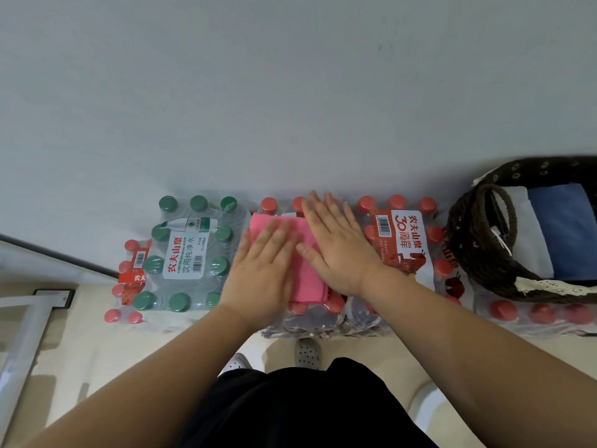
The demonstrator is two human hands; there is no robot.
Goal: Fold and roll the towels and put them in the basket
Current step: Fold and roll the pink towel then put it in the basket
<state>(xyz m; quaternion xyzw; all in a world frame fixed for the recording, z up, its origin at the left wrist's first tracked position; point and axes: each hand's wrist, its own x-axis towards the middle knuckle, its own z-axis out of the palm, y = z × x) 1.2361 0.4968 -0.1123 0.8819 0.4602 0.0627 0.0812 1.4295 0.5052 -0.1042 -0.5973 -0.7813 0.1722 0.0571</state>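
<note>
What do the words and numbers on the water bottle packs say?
"农夫山泉": label of the green-capped pack
"PURIFIED DRINKING WATER": same label
"饮用纯净水": same label
"农夫山泉": red-capped pack beside the basket
"30周年": same pack
"农夫": far-left red-capped pack, rest hidden
Barcode digits, small print: too small to read

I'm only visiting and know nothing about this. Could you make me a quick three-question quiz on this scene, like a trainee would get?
1. True or false: the left hand and the right hand both lie flat on the pink towel.
2. What does the towel rest on? A) bare floor B) packs of bottled water C) a chair
3. Short answer: on which side of the person is the basket, and what colour is the darker cloth in it?

Key: 1 true; 2 B; 3 right, blue.
</note>
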